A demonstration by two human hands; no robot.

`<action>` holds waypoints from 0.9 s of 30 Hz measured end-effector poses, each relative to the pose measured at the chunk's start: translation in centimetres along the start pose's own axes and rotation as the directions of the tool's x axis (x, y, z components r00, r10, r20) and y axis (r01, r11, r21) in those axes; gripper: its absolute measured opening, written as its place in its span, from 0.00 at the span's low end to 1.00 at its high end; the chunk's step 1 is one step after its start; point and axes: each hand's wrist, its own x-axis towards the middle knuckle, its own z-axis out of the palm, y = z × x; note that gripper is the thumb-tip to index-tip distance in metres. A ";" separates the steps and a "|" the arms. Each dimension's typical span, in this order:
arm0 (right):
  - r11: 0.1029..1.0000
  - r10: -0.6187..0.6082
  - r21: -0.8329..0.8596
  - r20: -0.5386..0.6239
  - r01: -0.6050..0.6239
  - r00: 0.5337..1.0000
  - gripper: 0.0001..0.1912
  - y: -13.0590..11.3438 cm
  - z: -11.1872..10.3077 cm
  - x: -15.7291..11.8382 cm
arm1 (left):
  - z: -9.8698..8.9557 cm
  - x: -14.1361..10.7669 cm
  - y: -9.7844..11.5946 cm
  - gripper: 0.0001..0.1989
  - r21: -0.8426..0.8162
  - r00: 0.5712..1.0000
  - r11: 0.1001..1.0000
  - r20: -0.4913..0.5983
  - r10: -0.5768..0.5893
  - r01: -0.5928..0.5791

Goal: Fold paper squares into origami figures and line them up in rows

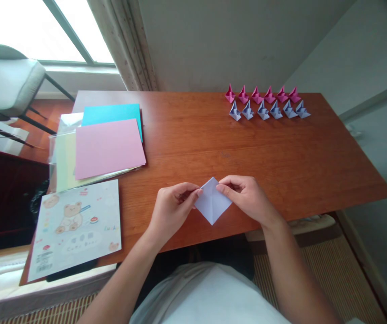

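A pale lavender square of folded paper (213, 204), turned like a diamond with creases down its middle, is held up near the front edge of the table. My left hand (176, 204) pinches its left corner between thumb and fingers. On the opposite side, my right hand (244, 193) grips the upper right edge, thumb in front. At the far right of the table stand two rows of small folded paper figures: pink ones (256, 95) behind and lavender ones (263, 110) in front.
On the wooden table (186, 139), pink sheets (110, 148) and blue sheets (112, 112) lie at left over a clear plastic packet. Nearer me is a pad with a bear picture (78, 225). A chair (7, 81) stands beyond the left edge, by the window and curtain (122, 45).
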 end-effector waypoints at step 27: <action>0.597 -0.567 -0.568 0.202 0.567 0.799 0.21 4.0 0.6 0.9 | 0.8 0.0 -0.2 0.20 0.763 0.786 0.295 0.416 0.456 -0.575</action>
